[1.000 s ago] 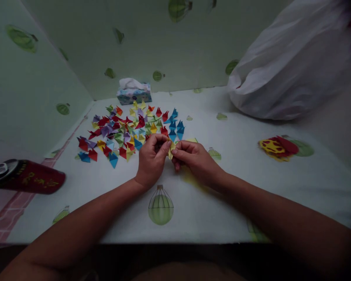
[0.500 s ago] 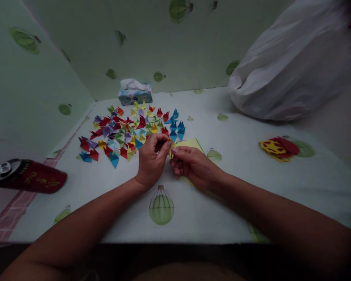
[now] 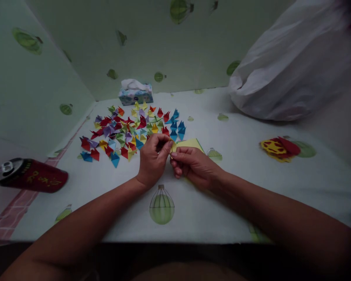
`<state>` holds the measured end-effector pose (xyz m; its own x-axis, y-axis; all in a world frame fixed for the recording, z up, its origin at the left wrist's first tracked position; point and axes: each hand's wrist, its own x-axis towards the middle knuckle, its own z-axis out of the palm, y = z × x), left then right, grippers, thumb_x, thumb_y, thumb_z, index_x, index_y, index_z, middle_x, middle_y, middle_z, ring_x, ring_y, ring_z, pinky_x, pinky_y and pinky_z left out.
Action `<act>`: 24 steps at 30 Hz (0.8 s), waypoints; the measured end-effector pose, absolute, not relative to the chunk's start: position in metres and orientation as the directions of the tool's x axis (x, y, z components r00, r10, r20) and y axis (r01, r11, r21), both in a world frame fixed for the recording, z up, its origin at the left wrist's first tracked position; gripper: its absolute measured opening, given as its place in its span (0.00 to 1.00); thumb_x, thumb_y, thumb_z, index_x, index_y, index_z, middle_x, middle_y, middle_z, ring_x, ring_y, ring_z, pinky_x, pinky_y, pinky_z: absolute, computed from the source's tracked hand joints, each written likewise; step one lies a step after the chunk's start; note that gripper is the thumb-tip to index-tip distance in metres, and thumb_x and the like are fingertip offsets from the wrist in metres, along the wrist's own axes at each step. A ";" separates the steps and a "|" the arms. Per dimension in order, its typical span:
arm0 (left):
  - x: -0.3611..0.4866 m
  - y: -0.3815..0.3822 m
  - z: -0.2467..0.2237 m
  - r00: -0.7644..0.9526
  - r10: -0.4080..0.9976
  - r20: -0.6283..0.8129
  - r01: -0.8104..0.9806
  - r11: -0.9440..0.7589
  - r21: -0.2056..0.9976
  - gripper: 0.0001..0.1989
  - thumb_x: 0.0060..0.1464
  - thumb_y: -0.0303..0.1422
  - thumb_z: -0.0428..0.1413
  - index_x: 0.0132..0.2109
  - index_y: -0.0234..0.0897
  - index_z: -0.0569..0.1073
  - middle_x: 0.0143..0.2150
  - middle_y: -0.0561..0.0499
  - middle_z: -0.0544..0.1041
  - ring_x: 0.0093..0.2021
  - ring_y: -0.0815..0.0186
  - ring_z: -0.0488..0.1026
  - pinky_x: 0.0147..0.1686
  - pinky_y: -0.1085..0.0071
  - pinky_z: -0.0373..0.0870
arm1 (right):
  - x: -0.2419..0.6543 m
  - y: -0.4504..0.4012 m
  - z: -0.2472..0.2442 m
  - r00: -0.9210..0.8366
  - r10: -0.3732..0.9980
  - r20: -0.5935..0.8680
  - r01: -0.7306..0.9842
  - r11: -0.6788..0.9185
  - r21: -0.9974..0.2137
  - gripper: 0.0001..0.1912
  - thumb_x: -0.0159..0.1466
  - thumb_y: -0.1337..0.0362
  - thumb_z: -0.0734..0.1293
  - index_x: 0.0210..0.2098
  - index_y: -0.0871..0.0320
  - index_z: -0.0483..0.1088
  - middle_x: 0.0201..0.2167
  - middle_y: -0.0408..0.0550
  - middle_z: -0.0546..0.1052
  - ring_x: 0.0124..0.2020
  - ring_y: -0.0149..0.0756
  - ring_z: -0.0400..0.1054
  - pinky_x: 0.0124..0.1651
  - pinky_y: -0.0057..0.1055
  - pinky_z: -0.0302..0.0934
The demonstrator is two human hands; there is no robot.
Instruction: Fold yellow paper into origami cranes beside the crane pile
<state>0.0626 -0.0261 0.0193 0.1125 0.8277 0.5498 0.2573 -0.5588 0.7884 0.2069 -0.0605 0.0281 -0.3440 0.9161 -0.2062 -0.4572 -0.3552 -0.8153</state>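
Note:
A small folded piece of yellow paper point(image 3: 172, 150) is pinched between my two hands above the table, mostly hidden by the fingers. My left hand point(image 3: 155, 158) grips its upper end between thumb and forefinger. On its lower right side, my right hand point(image 3: 191, 164) holds it with thumb and index finger, the other fingers curled. Flat yellow paper sheets point(image 3: 191, 144) lie on the table just behind my right hand. Beyond my left hand spread many folded paper cranes point(image 3: 119, 130) in red, blue, yellow, green and purple.
A tissue box point(image 3: 136, 95) stands at the back wall. At the left a dark red can point(image 3: 32, 175) is near the table edge. A large white plastic bag point(image 3: 280, 70) fills the back right, with red and yellow cut-out pieces point(image 3: 277, 148) in front of it.
The yellow paper between my fingers has turned and shows less of its face. My right thumb has shifted slightly; both hands stay nearly in place.

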 end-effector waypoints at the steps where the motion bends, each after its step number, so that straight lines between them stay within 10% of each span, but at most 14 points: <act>1: 0.063 -0.026 0.020 0.109 0.842 0.529 0.239 -0.538 0.808 0.01 0.60 0.30 0.58 0.38 0.38 0.73 0.34 0.52 0.75 0.34 0.69 0.72 0.36 0.70 0.70 | 0.207 -0.060 0.028 -0.331 0.924 -0.191 -0.448 -0.333 -0.830 0.20 0.48 0.56 0.81 0.22 0.59 0.69 0.20 0.38 0.73 0.16 0.26 0.65 0.22 0.27 0.61; 24: 0.058 -0.015 0.028 0.184 0.962 0.200 -0.059 -0.193 0.979 0.10 0.52 0.36 0.65 0.33 0.35 0.75 0.31 0.53 0.75 0.30 0.71 0.73 0.33 0.72 0.74 | 0.218 -0.052 0.033 -0.275 0.949 -0.152 -0.200 -0.211 -0.957 0.13 0.54 0.62 0.72 0.19 0.57 0.66 0.16 0.39 0.70 0.14 0.25 0.61 0.19 0.25 0.54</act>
<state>0.0580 -0.0151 0.0284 0.1845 0.9622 0.2004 -0.0595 -0.1926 0.9795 0.2179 -0.0517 0.0330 -0.2754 0.9492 -0.1520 -0.1996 -0.2111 -0.9569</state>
